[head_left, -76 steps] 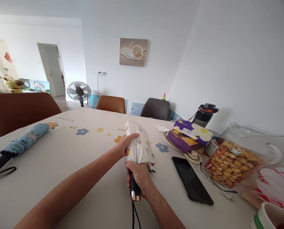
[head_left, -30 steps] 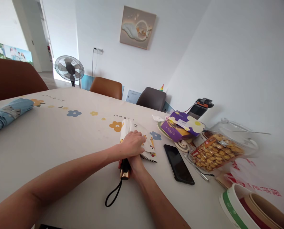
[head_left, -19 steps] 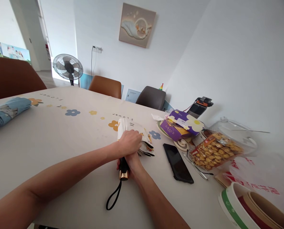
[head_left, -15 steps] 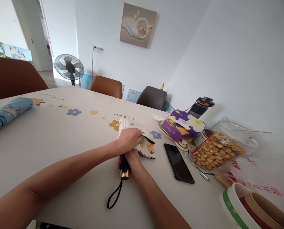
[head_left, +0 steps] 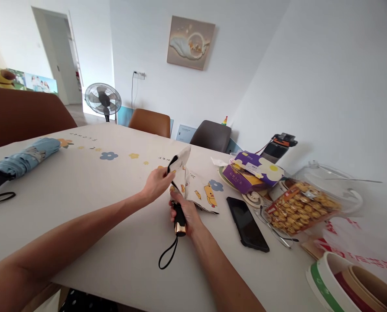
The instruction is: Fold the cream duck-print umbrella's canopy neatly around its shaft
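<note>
A white folding umbrella [head_left: 196, 190] printed with small cartoon figures lies on the table [head_left: 82, 203] in front of me. My right hand [head_left: 184, 212] grips its black handle, which has a gold end and a black wrist loop [head_left: 167, 257] trailing toward me. My left hand [head_left: 157, 183] pinches a fold of the canopy fabric and holds it lifted above the umbrella. The rest of the canopy spreads loose to the right.
A black phone [head_left: 247, 222] lies right of the umbrella. Beyond it are a purple box [head_left: 252, 171] on a plate, a snack container [head_left: 301, 206] and a dark bottle [head_left: 278, 148]. A folded blue umbrella [head_left: 21, 161] lies far left. Paper bowls [head_left: 349, 281] sit near right. Chairs ring the table.
My left hand has come off the bundled canopy and lifted a fold of fabric up. The canopy has loosened and spread to the right. My right hand still holds the handle.
</note>
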`<state>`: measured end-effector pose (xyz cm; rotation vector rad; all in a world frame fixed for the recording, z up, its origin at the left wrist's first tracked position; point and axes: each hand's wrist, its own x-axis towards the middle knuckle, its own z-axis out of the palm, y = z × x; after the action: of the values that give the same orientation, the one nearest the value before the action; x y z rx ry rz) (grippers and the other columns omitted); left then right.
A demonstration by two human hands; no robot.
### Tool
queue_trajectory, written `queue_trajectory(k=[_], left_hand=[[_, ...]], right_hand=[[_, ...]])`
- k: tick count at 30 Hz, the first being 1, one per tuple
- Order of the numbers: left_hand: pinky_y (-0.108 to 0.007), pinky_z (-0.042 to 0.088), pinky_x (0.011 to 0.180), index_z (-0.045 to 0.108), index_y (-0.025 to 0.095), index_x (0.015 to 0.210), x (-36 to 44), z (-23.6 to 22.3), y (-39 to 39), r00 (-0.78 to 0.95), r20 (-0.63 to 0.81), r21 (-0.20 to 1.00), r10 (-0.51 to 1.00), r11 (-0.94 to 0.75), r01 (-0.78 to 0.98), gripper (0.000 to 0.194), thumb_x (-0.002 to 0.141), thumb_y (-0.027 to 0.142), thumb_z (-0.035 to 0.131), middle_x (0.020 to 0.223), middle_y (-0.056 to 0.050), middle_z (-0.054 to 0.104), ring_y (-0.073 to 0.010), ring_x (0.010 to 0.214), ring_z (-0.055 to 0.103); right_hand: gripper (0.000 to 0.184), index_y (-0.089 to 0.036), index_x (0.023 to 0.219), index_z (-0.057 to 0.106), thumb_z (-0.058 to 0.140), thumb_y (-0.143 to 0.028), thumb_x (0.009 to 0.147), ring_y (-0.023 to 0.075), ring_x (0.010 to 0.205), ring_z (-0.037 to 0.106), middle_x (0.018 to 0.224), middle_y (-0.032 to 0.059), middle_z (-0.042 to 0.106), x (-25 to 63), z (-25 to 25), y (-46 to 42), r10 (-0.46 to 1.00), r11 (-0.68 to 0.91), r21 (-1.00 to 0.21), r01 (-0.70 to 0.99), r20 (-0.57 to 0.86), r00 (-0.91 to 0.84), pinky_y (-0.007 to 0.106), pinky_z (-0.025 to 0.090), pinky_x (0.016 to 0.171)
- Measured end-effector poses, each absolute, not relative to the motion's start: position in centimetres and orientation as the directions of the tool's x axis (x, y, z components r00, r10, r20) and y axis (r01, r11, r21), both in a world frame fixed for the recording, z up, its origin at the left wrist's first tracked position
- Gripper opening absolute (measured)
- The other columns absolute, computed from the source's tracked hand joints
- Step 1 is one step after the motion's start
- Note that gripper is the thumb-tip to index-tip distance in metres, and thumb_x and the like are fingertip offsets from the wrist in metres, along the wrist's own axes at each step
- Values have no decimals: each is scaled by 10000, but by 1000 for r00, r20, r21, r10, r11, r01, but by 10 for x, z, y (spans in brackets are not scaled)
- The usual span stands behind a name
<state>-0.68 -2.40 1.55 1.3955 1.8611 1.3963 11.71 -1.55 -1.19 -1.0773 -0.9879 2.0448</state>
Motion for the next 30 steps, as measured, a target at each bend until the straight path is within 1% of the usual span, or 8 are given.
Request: queue_trajectory(k=[3, 6, 10, 14, 18, 20, 22, 30], left_hand=[[-229, 263, 448, 339, 181, 397, -17, -11, -33, -448, 112, 973, 887, -7, 229, 377, 738, 311, 430, 364, 26, 335, -74, 394, 323], [-236, 338, 475, 416, 174, 411, -22, -28, -34, -444, 34, 999, 896, -18, 42, 369, 742, 338, 416, 387, 2, 433, -86, 386, 385], [-254, 359, 449, 506, 157, 470, -23, -35, -26, -437, -82, 994, 896, 41, -103, 358, 735, 375, 403, 464, -35, 538, -104, 375, 414], [-249, 366, 468, 553, 138, 490, -23, -35, -23, -397, -68, 996, 915, 39, -81, 406, 748, 394, 375, 499, -54, 572, -102, 394, 426], [-243, 365, 470, 574, 125, 488, -23, -31, -26, -358, -101, 995, 928, 93, -40, 432, 755, 384, 353, 447, -39, 517, -101, 393, 428], [-239, 358, 461, 575, 123, 505, -22, -28, -27, -356, -125, 992, 926, 124, -25, 419, 757, 372, 350, 436, -22, 483, -95, 380, 420], [-235, 356, 454, 554, 130, 537, -21, -26, -28, -372, -133, 991, 919, 134, -23, 372, 759, 345, 347, 461, -12, 483, -88, 371, 418], [-239, 386, 455, 446, 191, 875, -26, -31, -20, -564, -113, 993, 818, 103, -49, 179, 790, 279, 315, 658, 13, 524, -86, 392, 434]], right_hand=[[318, -143, 709, 516, 656, -427, 689, 55, 356, 416, 600, -18, 517, 119, -11, -15, 776, -543, -819, -186, -405, -483, 200, 377, 290], [424, -142, 671, 509, 589, -557, 703, 56, 347, 412, 583, -7, 518, 120, -12, -14, 780, -536, -825, -178, -403, -480, 202, 373, 287], [367, -132, 627, 515, 623, -475, 699, 70, 310, 406, 484, -18, 483, 118, -12, -12, 829, -484, -872, -79, -427, -360, 210, 362, 275], [285, -142, 579, 495, 647, -365, 670, 90, 289, 410, 421, -37, 445, 117, -7, -13, 902, -391, -920, -29, -377, -210, 219, 346, 256], [387, -150, 571, 485, 621, -496, 679, 103, 277, 416, 365, -24, 440, 118, -3, -14, 933, -316, -949, 2, -311, -183, 218, 351, 267], [437, -144, 576, 495, 580, -556, 696, 106, 279, 422, 353, -11, 444, 119, -4, -14, 922, -329, -944, 17, -325, -210, 216, 357, 277], [417, -142, 591, 503, 592, -536, 696, 106, 282, 424, 362, -7, 456, 119, -6, -12, 911, -358, -933, 32, -357, -205, 218, 361, 277], [347, -136, 566, 512, 607, -440, 704, 101, 286, 424, 383, -3, 471, 123, -19, 1, 894, -405, -914, 15, -399, -203, 221, 364, 287]])
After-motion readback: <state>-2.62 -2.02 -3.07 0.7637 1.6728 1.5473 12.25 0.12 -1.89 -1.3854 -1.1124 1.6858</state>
